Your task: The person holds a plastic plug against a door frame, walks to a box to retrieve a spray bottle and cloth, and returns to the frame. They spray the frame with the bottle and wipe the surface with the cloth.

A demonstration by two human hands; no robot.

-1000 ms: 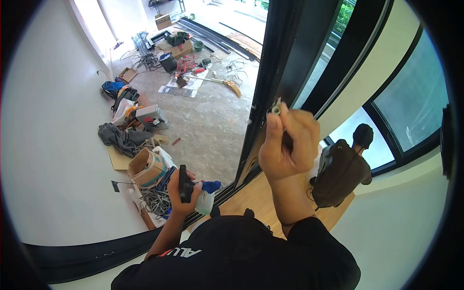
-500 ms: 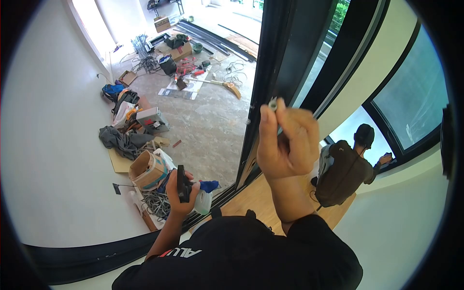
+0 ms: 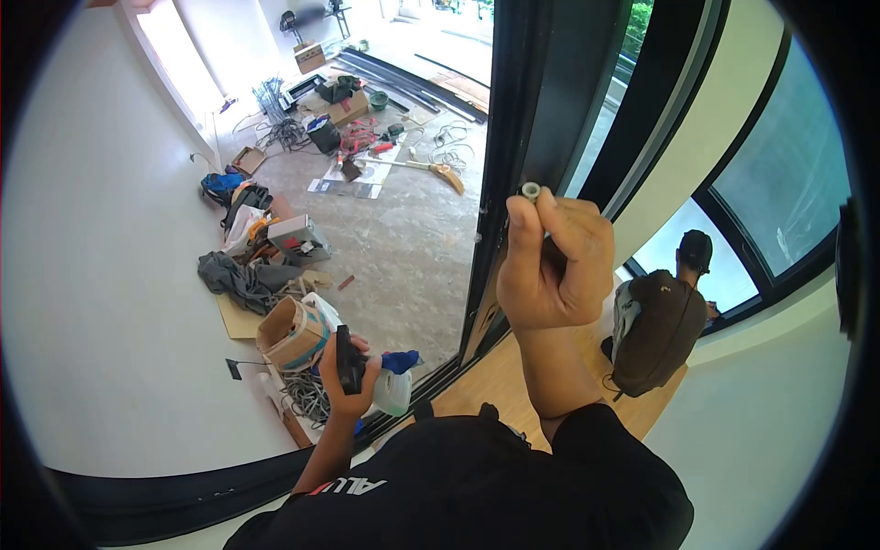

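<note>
Raised in front of the dark frame, my right hand pinches a small pale ring-shaped piece between thumb and forefinger. Its round opening faces up toward me. My left hand is lower and to the left, its fingers wrapped round a black object that I cannot identify. Just right of the left hand are a blue cloth and a whitish container.
A co-worker in dark clothes and a cap is at the window on the right. Bags, a cardboard box and a cable coil lie along the left wall. Red tools and a broom lie on the grey floor.
The small piece has turned so its opening shows more clearly. The view has shifted slightly. The co-worker's arm is now less extended.
</note>
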